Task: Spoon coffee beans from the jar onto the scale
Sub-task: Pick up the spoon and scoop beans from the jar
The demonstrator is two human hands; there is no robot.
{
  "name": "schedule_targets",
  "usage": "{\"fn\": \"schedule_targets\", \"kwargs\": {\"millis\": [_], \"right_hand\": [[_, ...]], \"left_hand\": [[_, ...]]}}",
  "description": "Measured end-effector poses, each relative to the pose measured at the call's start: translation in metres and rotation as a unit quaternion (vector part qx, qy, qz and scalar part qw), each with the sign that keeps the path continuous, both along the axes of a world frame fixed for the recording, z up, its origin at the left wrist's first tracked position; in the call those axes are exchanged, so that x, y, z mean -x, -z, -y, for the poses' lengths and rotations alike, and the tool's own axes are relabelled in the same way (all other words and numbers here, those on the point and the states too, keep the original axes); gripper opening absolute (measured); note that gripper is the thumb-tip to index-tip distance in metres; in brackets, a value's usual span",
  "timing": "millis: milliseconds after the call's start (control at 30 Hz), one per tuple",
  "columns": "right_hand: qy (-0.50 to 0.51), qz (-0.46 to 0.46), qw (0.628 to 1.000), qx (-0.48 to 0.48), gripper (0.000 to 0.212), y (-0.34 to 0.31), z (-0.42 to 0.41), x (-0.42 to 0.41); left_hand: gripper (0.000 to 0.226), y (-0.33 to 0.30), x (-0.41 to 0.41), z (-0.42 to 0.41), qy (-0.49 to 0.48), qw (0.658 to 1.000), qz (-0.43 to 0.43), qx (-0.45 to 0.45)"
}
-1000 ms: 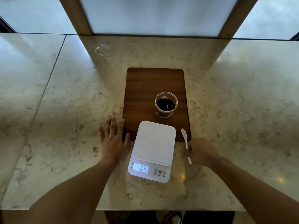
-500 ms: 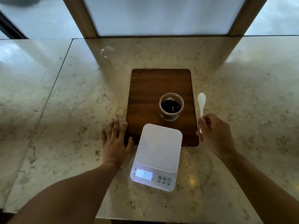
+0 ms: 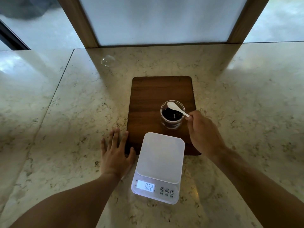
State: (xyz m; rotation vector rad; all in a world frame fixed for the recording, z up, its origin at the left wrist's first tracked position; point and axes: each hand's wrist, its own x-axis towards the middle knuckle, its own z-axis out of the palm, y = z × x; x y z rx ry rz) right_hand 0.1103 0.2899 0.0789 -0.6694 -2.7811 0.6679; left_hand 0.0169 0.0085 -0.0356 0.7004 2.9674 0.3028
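A small clear glass jar with dark coffee beans inside stands on a dark wooden board. My right hand grips the handle of a white plastic spoon, whose bowl hovers over the jar's mouth at its far rim. A white digital scale sits in front of the jar, its bare platform overlapping the board's near edge; the display reads 0.22. My left hand lies flat on the counter, fingers spread, its thumb touching the board's near left corner.
The marble counter stretches wide on both sides. A clear round lid or glass piece lies at the back left. A frosted window panel with wooden frame rises behind the board.
My right hand lifted the spoon from beside the scale, carried it up the board's right side and swung its bowl left over the jar. The left hand stayed flat.
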Motion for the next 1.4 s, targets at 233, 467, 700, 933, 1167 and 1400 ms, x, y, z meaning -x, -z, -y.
{"fn": "schedule_targets", "kwargs": {"millis": [233,467,700,933,1167,1400], "right_hand": [[-0.003,0.070,0.991,-0.116,0.010,-0.009,-0.010,0.012],[-0.006,0.083,0.976,-0.204,0.021,-0.020,-0.007,0.013],[0.011,0.082,0.983,-0.165,0.020,-0.026,-0.003,0.021],[0.045,0.092,0.991,-0.083,0.028,-0.018,-0.007,0.032],[0.061,0.105,0.993,0.004,0.031,-0.017,-0.010,0.035],[0.086,0.109,0.987,0.076,0.033,-0.018,-0.015,0.033]], "left_hand": [[0.069,-0.002,0.000,-0.001,0.004,1.000,-0.001,-0.005],[0.069,0.001,0.000,0.000,0.006,1.000,-0.006,-0.012],[0.069,0.002,0.001,0.000,0.009,1.000,-0.010,-0.005],[0.069,0.001,0.000,0.001,0.010,1.000,-0.005,-0.001],[0.069,0.001,0.000,0.001,0.013,1.000,-0.009,-0.005],[0.070,0.001,0.000,0.001,0.013,1.000,-0.007,0.000]]}}
